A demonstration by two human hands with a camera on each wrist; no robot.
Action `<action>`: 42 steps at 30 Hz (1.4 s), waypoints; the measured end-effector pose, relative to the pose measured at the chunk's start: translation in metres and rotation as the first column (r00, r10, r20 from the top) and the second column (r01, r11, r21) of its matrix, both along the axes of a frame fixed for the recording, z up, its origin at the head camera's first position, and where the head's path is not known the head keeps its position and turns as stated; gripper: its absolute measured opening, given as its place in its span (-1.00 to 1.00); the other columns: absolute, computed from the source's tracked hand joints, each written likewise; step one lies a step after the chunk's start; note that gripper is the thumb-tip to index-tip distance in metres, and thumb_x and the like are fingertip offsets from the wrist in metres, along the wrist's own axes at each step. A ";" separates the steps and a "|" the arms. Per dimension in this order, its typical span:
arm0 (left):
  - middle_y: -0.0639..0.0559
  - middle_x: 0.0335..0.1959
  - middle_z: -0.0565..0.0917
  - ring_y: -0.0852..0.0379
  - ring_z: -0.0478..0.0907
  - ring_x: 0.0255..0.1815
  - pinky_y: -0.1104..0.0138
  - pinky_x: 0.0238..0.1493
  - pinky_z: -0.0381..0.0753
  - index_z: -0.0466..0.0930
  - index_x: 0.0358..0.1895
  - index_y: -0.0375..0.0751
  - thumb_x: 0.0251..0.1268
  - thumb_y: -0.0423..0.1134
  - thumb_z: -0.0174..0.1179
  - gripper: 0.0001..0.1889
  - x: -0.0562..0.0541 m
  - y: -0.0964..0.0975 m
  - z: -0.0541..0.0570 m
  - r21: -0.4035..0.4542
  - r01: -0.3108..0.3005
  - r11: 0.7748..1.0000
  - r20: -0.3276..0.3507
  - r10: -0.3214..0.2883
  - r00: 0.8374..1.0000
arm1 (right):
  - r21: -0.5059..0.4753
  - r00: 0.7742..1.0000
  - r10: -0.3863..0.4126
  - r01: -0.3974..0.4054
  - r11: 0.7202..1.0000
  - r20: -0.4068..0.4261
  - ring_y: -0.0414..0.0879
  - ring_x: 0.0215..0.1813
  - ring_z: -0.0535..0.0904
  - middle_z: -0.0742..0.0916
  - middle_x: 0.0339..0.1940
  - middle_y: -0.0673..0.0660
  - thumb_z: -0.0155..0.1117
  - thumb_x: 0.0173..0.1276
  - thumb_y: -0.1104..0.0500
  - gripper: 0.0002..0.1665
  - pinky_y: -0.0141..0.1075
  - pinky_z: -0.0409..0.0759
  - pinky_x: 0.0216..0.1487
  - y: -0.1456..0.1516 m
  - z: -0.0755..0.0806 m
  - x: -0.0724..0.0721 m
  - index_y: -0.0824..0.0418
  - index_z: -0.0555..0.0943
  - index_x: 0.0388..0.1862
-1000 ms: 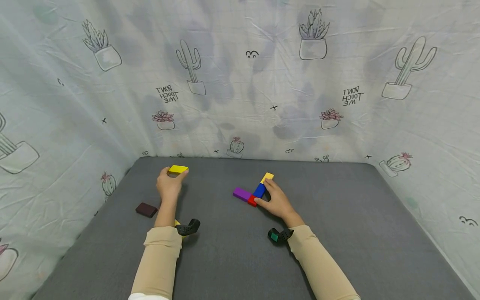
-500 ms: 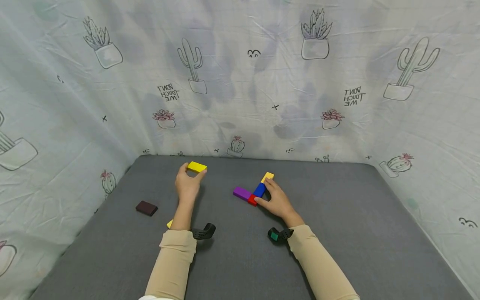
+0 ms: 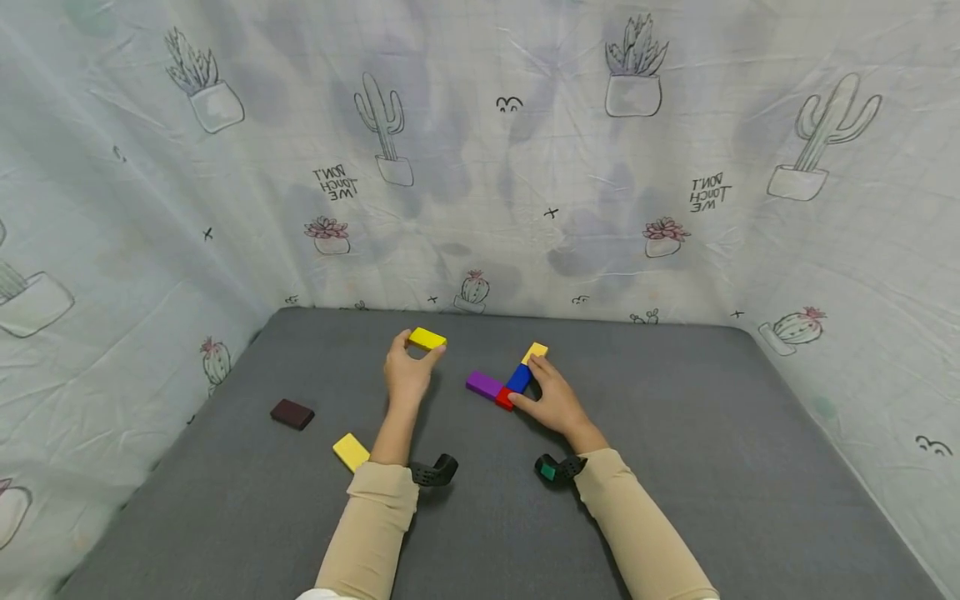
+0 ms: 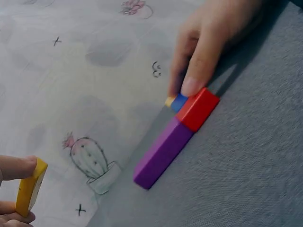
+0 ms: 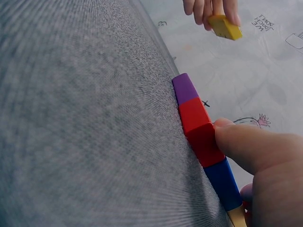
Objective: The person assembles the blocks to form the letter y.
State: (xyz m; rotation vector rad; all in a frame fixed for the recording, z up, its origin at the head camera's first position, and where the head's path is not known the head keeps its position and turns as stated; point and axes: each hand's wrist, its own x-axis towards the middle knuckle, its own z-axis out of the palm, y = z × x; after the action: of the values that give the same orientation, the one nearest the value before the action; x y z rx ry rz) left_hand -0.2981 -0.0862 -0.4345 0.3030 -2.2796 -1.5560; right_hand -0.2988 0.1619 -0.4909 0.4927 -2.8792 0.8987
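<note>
My left hand (image 3: 408,375) pinches a bright yellow block (image 3: 427,338) between thumb and fingers, raised above the grey table in the right wrist view. To its right lies a bent row of blocks: purple (image 3: 484,384), red (image 3: 505,399), blue (image 3: 518,378) and a paler yellow block (image 3: 535,352) at the far end. My right hand (image 3: 557,400) holds this row, thumb on the red block (image 5: 206,142) and fingers by the blue and pale yellow ones. The fingers' contact is partly hidden behind the thumb in the right wrist view.
A dark brown block (image 3: 292,413) lies on the grey table (image 3: 675,458) at the left. Near the left forearm is another yellow block (image 3: 351,451), partly covered by the sleeve. A cactus-print cloth (image 3: 450,167) hangs behind the table and along its sides.
My left hand has carried the bright yellow block rightward toward the row. The yellow block under the left forearm has come into fuller view. The right hand and the row stay put.
</note>
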 end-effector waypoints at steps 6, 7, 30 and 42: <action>-0.33 0.28 0.41 -0.25 0.32 0.32 -0.06 0.31 0.32 0.30 0.33 -0.37 0.12 -0.16 0.37 -0.27 -0.002 0.012 -0.012 -0.033 0.028 0.999 0.007 -0.028 1.000 | -0.008 1.000 0.004 -0.004 1.000 -0.003 0.19 0.51 0.09 0.22 0.51 0.26 0.23 0.29 -0.19 -0.05 0.10 0.17 0.42 0.001 0.001 0.000 0.35 0.18 0.45; -0.33 0.28 0.41 -0.24 0.32 0.32 -0.05 0.31 0.32 0.30 0.33 -0.37 0.12 -0.16 0.37 -0.28 -0.002 0.014 -0.014 -0.036 0.036 0.999 0.011 -0.035 0.999 | -0.008 1.000 0.004 -0.004 1.000 -0.001 0.20 0.51 0.09 0.21 0.51 0.26 0.23 0.29 -0.19 -0.05 0.10 0.17 0.42 0.001 0.001 0.000 0.35 0.18 0.45; -0.34 0.24 0.45 -0.25 0.36 0.29 -0.02 0.30 0.34 0.33 0.28 -0.43 0.08 -0.17 0.39 -0.28 -0.004 0.027 -0.038 -0.087 0.102 0.991 0.042 -0.099 0.994 | -0.003 1.000 -0.004 0.004 1.000 -0.015 0.18 0.52 0.06 0.23 0.50 0.26 0.25 0.27 -0.17 -0.04 0.09 0.16 0.43 0.001 0.000 0.001 0.37 0.20 0.44; -0.32 0.25 0.45 -0.24 0.36 0.30 -0.03 0.29 0.35 0.33 0.29 -0.39 0.07 -0.11 0.40 -0.26 -0.006 0.029 -0.046 -0.147 0.119 0.982 0.067 -0.110 0.992 | 0.003 1.000 0.000 0.000 1.000 -0.014 0.16 0.52 0.06 0.23 0.50 0.25 0.25 0.27 -0.18 -0.04 0.07 0.15 0.44 0.000 0.000 0.000 0.36 0.20 0.44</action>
State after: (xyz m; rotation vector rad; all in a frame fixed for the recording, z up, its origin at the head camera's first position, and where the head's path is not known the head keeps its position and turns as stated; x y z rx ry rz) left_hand -0.3042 -0.0573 -0.4808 0.1820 -2.4842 -1.4339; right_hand -0.2988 0.1617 -0.4909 0.4973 -2.8685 0.8882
